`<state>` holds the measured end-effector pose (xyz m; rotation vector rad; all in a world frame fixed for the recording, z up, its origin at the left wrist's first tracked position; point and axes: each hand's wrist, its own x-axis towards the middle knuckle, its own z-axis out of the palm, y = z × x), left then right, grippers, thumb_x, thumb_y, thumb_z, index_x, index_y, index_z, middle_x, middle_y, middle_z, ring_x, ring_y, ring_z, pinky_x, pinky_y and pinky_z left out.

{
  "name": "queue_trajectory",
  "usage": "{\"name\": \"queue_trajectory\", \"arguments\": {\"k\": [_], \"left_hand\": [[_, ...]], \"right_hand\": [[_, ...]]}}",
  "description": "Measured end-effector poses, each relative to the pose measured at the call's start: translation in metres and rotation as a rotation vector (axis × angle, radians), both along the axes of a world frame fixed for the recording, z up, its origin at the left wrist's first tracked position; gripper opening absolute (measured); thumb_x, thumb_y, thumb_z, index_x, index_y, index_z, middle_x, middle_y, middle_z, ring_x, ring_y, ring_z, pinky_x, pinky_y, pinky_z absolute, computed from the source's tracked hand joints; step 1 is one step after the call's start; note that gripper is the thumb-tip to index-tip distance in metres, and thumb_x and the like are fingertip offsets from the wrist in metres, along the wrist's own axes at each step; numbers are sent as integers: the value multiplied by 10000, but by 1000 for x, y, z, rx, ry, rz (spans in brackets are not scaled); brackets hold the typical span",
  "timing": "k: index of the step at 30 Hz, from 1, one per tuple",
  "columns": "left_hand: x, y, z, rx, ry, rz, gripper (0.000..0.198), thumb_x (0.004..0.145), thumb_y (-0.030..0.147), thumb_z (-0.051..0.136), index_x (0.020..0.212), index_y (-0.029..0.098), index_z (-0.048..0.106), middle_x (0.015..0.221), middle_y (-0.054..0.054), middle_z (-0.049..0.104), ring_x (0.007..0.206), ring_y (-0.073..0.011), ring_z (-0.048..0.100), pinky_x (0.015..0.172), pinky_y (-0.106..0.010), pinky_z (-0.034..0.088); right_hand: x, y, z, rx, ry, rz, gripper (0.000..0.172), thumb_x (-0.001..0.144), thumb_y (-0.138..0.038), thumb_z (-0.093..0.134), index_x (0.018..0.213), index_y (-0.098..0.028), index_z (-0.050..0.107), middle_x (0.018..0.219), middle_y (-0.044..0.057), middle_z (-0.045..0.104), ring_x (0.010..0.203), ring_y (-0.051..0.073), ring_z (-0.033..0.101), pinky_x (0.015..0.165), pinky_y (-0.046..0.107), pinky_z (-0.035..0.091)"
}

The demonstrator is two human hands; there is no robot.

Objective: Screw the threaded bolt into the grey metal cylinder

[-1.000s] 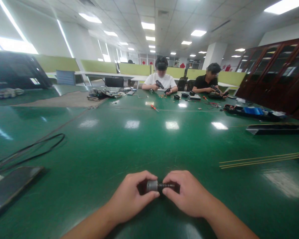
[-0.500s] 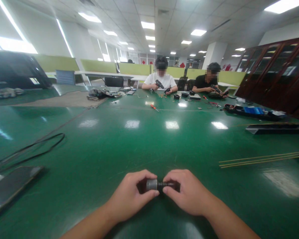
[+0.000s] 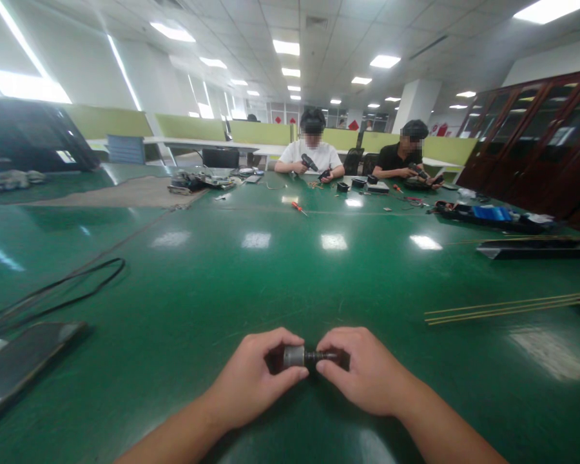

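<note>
Low in the middle of the head view, my left hand (image 3: 258,370) is closed round a short grey metal cylinder (image 3: 294,356), thumb below and fingers above. A dark ridged shaft (image 3: 312,356) runs rightward from the cylinder's end. My right hand (image 3: 362,370) pinches this shaft between thumb and fingers, close to the left hand but apart from it. Both parts lie level in one line just over the green table (image 3: 290,283). I cannot make out whether they are one piece, and the fingers hide their outer ends.
Thin brass-coloured rods (image 3: 502,310) lie at the right, with a dark channel piece (image 3: 536,249) behind them. A dark flat device (image 3: 26,361) and a black cable (image 3: 87,277) are at the left. Farther off lies an orange screwdriver (image 3: 297,207); two co-workers hold power drills (image 3: 309,162).
Both hands keep the same grip on the cylinder and shaft. Apart from a very slight shift of the whole view, nothing visibly moves.
</note>
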<state>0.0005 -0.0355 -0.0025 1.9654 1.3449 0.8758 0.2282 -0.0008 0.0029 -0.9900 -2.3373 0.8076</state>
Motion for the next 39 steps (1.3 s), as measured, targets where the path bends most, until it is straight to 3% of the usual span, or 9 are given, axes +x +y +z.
{"name": "queue_trajectory", "arguments": {"k": [39], "left_hand": [[-2,2,-1,-25,-15,17,200,807,282,767,997,243,719,841,36,723,762,-168,648,708,-263,440]], "right_hand": [[1,0,-1,-2,-7,-17,33,871,-213,662,868,-214,695,800,-11,684,764,154,617,708,269,403]]}}
